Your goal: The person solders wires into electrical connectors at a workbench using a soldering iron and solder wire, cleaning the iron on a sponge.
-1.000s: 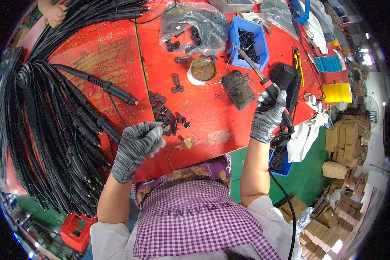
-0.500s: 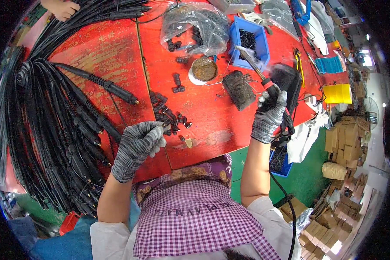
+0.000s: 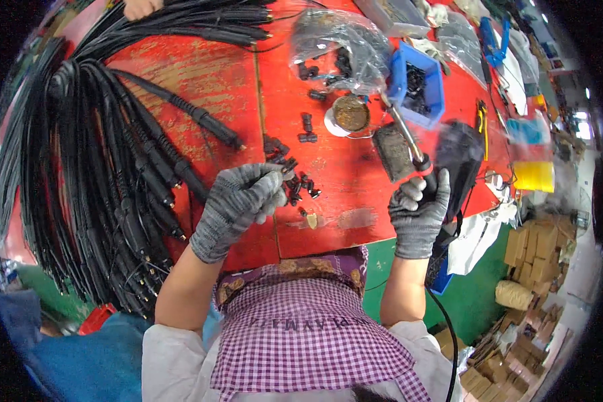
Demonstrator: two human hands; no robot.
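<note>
My right hand [image 3: 419, 218], in a grey knit glove, is closed around the handle of a soldering iron [image 3: 405, 127]. Its metal shaft slants up and left across a dark block-shaped pad [image 3: 390, 153], with the tip near a round tin of brown, crusted material [image 3: 351, 114]. I cannot tell whether the shaft touches the pad. My gloved left hand [image 3: 238, 204] is pinched closed beside a small pile of black connector pieces [image 3: 303, 185]. What its fingertips hold, if anything, is too small to make out. A thick black cable with a moulded end [image 3: 211, 125] lies beyond this hand.
A large bundle of black cables [image 3: 80, 181] hangs over the table's left side. At the back are a clear bag of black parts [image 3: 342, 50] and a blue bin [image 3: 439, 97]. Another person's hand [image 3: 142, 8] rests at the far left. A yellow spool [image 3: 534, 176] stands right.
The view has shifted, so table items sit farther right. The soldering iron has moved left and nearer to me relative to the table. My left hand has moved slightly farther out, still pinched.
</note>
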